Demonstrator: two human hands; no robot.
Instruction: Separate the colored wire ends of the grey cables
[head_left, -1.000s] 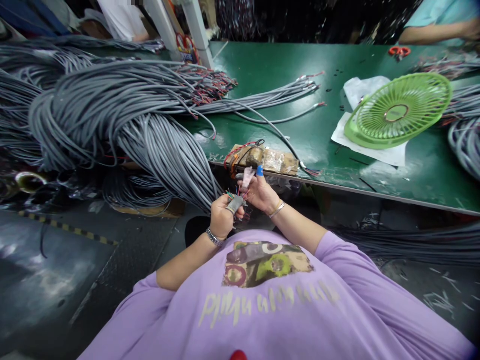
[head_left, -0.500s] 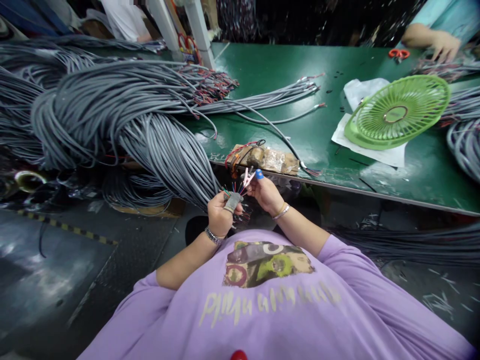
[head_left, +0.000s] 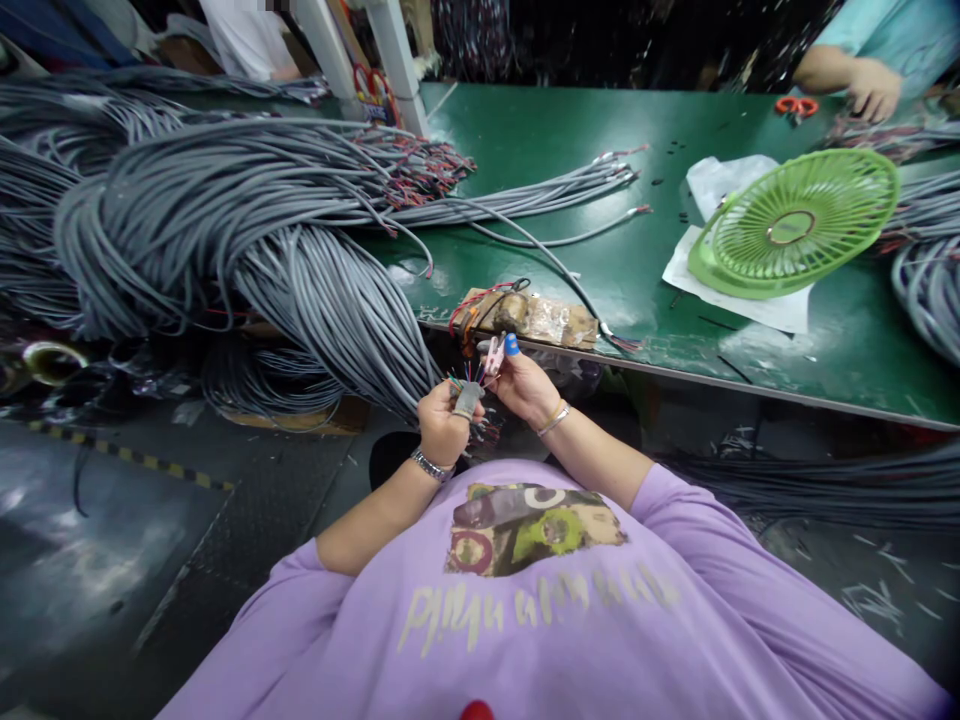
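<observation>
My left hand (head_left: 442,425) is closed around a grey connector-like piece (head_left: 467,400), with thin coloured wires fanning out of its top. What exactly the piece is, I cannot make out. In my right hand (head_left: 531,388), pinched between thumb and fingers, is a small pink two-armed tool (head_left: 494,356). Its tips are beside the coloured wires; whether they touch, I cannot tell. A blue cover (head_left: 511,345) sits on my right thumb. Both hands are just in front of the table edge, and a thick bundle of grey cables (head_left: 337,300) runs down behind the left one.
On the green table (head_left: 540,130) stand a green fan (head_left: 795,225) and a taped wooden block (head_left: 551,318) at the front edge. Loose grey cables (head_left: 525,195) lie behind it. Orange-handled scissors (head_left: 796,107) lie near a co-worker's hand (head_left: 874,90). A post (head_left: 397,65) rises at the back.
The pink tool's arms stood apart and now look closer together. My right hand has shifted slightly left. At the far right, the co-worker's hand has moved a little left.
</observation>
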